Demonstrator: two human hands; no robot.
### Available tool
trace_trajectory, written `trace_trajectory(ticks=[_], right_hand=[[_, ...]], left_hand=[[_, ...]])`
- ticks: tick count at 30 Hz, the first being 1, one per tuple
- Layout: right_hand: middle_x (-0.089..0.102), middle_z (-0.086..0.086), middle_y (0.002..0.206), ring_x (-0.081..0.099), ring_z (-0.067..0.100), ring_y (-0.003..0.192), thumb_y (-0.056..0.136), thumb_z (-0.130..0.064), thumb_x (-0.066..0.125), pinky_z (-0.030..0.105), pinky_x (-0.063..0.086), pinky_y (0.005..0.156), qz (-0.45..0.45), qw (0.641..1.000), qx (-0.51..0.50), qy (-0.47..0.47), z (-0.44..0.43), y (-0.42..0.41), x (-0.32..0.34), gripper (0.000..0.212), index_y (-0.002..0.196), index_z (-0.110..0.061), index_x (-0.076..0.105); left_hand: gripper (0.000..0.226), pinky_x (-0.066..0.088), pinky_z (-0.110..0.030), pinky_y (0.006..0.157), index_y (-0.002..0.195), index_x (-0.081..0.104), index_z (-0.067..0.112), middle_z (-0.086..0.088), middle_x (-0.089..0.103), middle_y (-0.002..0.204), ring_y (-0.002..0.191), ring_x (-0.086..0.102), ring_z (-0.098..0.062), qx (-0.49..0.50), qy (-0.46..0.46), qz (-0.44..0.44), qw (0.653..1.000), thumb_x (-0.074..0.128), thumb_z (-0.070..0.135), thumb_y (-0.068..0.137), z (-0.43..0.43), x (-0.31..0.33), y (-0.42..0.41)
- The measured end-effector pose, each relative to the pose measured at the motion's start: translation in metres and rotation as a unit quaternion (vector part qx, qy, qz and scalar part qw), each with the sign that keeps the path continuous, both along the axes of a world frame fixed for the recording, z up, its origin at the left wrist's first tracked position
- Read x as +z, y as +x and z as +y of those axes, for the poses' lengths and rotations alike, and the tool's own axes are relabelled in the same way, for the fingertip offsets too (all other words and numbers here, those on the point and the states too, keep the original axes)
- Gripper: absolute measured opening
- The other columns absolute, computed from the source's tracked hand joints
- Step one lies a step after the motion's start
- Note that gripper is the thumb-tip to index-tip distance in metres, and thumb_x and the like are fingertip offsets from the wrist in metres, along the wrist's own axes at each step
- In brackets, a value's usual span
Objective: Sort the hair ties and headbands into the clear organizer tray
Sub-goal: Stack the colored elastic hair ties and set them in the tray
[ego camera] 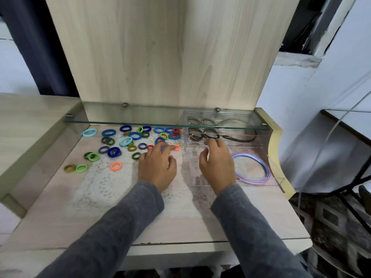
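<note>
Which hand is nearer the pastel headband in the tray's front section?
Right. The right hand is over the clear tray, just left of the pastel headband and apart from it. The left hand is farther left, outside the tray, by the loose hair ties.

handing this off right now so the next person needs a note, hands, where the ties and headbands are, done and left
Left hand: fingers spread over the loose coloured hair ties, near an orange tie.
Right hand: over the clear tray, fingers loosely curled, nothing visibly held.
Done: dark hair ties in the tray's back compartments, dark headband beside them, pastel headband in the front section.
Left: the coloured ties scattered on the table left of the tray.
</note>
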State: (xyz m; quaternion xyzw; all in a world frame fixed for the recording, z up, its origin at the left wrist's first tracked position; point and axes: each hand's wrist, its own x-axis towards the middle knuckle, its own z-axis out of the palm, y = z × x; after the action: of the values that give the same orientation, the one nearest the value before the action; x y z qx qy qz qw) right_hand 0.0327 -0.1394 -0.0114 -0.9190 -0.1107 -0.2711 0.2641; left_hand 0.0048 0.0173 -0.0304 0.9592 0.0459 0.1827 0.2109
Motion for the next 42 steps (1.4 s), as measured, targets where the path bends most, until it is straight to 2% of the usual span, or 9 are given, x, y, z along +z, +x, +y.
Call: trace_trajectory(ticks=[4,8,11,13,20,23,26,31,42], right_hand=[[0.059,0.015,0.091,0.058,0.032,0.081,0.081,-0.018,0.034,0.039,0.050,0.067,-0.052,0.993,0.094,0.046,0.049,-0.012,0.000,0.036,0.093,-0.001,0.062],[0.058,0.015,0.101,0.056,0.031,0.092,0.083,-0.009,0.047,0.041,0.052,0.077,-0.003,0.990,0.143,0.011,0.086,-0.020,-0.011,0.027,0.105,0.000,0.061],[0.051,0.016,0.125,0.048,0.032,0.114,0.090,-0.014,0.050,0.042,0.046,0.093,0.090,0.984,0.134,-0.078,0.100,-0.020,-0.025,0.041,0.129,-0.004,0.049],[0.044,0.014,0.134,0.042,0.031,0.119,0.094,-0.025,0.045,0.040,0.040,0.097,0.139,0.976,0.106,-0.132,0.104,-0.020,-0.033,0.048,0.139,-0.009,0.038],[0.045,0.011,0.130,0.040,0.027,0.115,0.093,-0.031,0.039,0.039,0.037,0.093,0.135,0.977,0.078,-0.143,0.109,-0.012,-0.042,0.052,0.144,-0.018,0.033],[0.045,0.010,0.127,0.040,0.027,0.114,0.093,-0.031,0.040,0.040,0.037,0.091,0.133,0.978,0.073,-0.142,0.110,-0.007,-0.042,0.048,0.140,-0.020,0.039],[0.048,0.008,0.120,0.042,0.026,0.108,0.091,-0.029,0.044,0.039,0.038,0.088,0.105,0.986,0.069,-0.113,0.108,-0.009,-0.045,0.037,0.125,-0.017,0.052],[0.057,0.010,0.112,0.049,0.027,0.100,0.090,-0.024,0.052,0.041,0.044,0.083,0.063,0.994,0.064,-0.059,0.108,-0.007,-0.052,0.025,0.108,-0.008,0.060],[0.063,0.004,0.097,0.054,0.026,0.090,0.090,-0.024,0.060,0.038,0.045,0.072,0.024,0.995,0.068,-0.065,0.106,-0.003,-0.056,0.014,0.094,-0.014,0.068]], left_hand=[[0.045,0.034,-0.044,0.098,0.130,0.054,0.024,-0.004,0.048,0.139,0.122,0.048,-0.026,0.101,0.089,-0.002,0.991,0.054,0.024,0.085,0.031,-0.009,-0.015],[0.050,0.033,-0.044,0.098,0.136,0.049,0.024,-0.005,0.045,0.143,0.126,0.046,-0.026,0.170,0.140,0.033,0.975,0.055,0.029,0.086,0.061,-0.016,-0.032],[0.052,0.033,-0.042,0.097,0.138,0.046,0.027,-0.004,0.044,0.143,0.125,0.045,-0.024,0.190,0.158,0.058,0.967,0.050,0.034,0.086,0.080,-0.020,-0.041],[0.053,0.035,-0.042,0.096,0.137,0.045,0.028,-0.004,0.042,0.144,0.124,0.046,-0.025,0.199,0.163,0.060,0.965,0.051,0.035,0.085,0.091,-0.021,-0.045],[0.045,0.032,-0.040,0.093,0.127,0.054,0.028,-0.003,0.049,0.134,0.115,0.052,-0.025,0.224,0.148,0.063,0.961,0.049,0.045,0.085,0.115,-0.024,-0.049],[0.033,0.031,-0.038,0.092,0.117,0.056,0.033,0.003,0.055,0.124,0.112,0.053,-0.020,0.218,0.125,0.060,0.966,0.046,0.046,0.088,0.116,-0.025,-0.050],[0.023,0.033,-0.037,0.087,0.106,0.063,0.031,0.006,0.061,0.114,0.105,0.057,-0.020,0.202,0.115,0.019,0.973,0.050,0.040,0.089,0.117,-0.030,-0.052],[0.026,0.035,-0.036,0.077,0.091,0.067,0.025,0.006,0.066,0.095,0.086,0.062,-0.020,0.148,0.132,-0.043,0.979,0.046,0.036,0.084,0.120,-0.041,-0.050],[0.018,0.040,-0.037,0.079,0.093,0.068,0.031,0.017,0.068,0.098,0.094,0.061,-0.010,-0.012,0.096,-0.091,0.991,0.053,0.037,0.088,0.122,-0.042,-0.047]])
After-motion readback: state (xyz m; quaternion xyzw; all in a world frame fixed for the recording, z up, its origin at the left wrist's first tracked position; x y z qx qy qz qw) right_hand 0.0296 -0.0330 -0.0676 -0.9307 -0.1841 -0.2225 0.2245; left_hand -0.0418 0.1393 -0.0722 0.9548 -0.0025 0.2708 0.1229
